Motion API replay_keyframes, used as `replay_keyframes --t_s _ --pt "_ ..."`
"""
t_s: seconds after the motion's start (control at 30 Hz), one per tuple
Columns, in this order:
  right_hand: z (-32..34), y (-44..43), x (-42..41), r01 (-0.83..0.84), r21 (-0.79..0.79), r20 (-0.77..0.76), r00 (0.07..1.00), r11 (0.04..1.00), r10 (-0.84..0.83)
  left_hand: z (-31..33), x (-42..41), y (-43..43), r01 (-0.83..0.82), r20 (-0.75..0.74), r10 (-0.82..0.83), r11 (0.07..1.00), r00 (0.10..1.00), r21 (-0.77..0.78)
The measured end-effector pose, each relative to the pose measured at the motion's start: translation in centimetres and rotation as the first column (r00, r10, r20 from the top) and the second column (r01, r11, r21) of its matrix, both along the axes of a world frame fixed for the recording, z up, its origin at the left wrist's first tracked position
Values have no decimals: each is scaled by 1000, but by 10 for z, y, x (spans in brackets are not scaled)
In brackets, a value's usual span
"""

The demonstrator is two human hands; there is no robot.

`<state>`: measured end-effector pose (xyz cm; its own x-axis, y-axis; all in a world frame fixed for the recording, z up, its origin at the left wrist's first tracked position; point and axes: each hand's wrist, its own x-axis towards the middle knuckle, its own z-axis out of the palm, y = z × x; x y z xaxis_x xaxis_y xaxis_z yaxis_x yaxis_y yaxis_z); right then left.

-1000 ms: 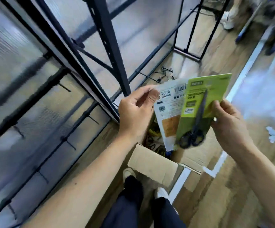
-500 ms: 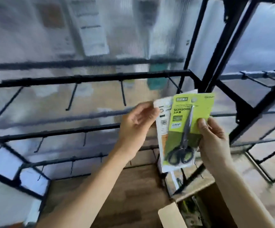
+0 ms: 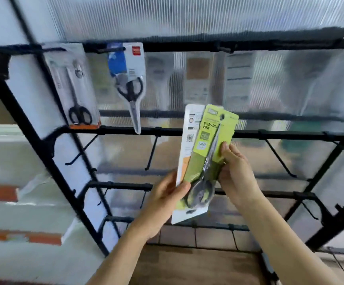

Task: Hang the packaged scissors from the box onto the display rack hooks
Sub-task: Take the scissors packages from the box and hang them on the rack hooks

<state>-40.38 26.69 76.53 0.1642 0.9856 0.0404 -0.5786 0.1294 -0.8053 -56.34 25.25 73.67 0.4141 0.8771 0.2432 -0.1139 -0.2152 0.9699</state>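
At the bottom of the view, both forearms reach up and forward toward the rack; our left hand [image 3: 165, 200] grips the lower left edge of two packs held together, thumb laid across the front beside the scissor handles, the other fingers curled out of sight behind; our right hand [image 3: 237, 175] pinches the right edge of the green pack [image 3: 208, 145], thumb pressed on the card face, its other fingers hidden behind the card. The green pack lies over a white pack [image 3: 187, 136] turned back-side out; the two are fanned a little and lean to the right, held in the air just in front of the rack [image 3: 249, 134] and on no hook; the box is out of view. To hang them well, we judge it best to part the pair first: the left hand takes the white pack alone, the right the green one; then we square the card upright, bring its hole [image 3: 221, 116] level with the tip of a free hook [image 3: 151, 155] under the second bar, and slide it straight back along the prong; pushing at an angle could tear the card. Farther up, a grey pack [image 3: 74, 85] and a blue pack [image 3: 130, 79] hang from the top bar; behind everything stands a ribbed translucent panel [image 3: 187, 17], with blurred cards showing through it.
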Motion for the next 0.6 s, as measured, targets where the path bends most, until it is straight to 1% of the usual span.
replay_keyframes --t_s 0.07,0.13,0.2,0.23,0.27,0.3,0.33,0.37,0.4,0.43,0.47,0.5,0.57,0.6 --pt "1 5 -12 16 -18 -26 1000 1000 -16 -3 -14 8 -109 58 110 994 992 -24" --pt "2 6 -12 79 -42 -23 997 996 -80 -6 -19 13 -196 138 205 978 969 -78" --pt "7 2 -3 159 -50 5 987 986 -159 -8 -18 15 -315 130 323 946 937 -76" --pt "11 -2 2 180 -33 24 984 983 -179 -7 -15 16 -377 105 379 925 919 -42" --pt "15 -6 7 173 -7 44 984 985 -173 -8 -14 17 -433 69 430 901 900 34" --pt "19 -11 11 143 24 66 987 989 -144 -8 -11 18 -481 27 483 864 875 148" --pt "24 -15 15 99 50 87 991 994 -103 -9 -9 20 -521 -14 553 793 833 316" --pt "30 -19 18 50 70 105 993 996 -57 -12 -6 24 -523 -44 623 692 781 498" --pt "37 -22 19 -3 85 125 992 996 -8 -16 -3 27 -476 -84 684 586 725 656" --pt "42 -23 19 -49 94 150 988 994 34 -20 0 28 -409 -126 741 495 660 766" --pt "47 -25 17 -80 98 188 980 992 61 -20 5 28 -360 -152 781 439 606 823" --pt "50 -26 15 -86 96 229 971 992 62 -18 10 26 -339 -156 806 404 571 850" --pt "52 -24 14 -7 79 266 964 997 -14 -12 18 24 -334 -143 817 380 559 863" --pt "52 -22 16 51 67 253 965 996 -67 -11 20 24 -313 -158 805 393 572 865"
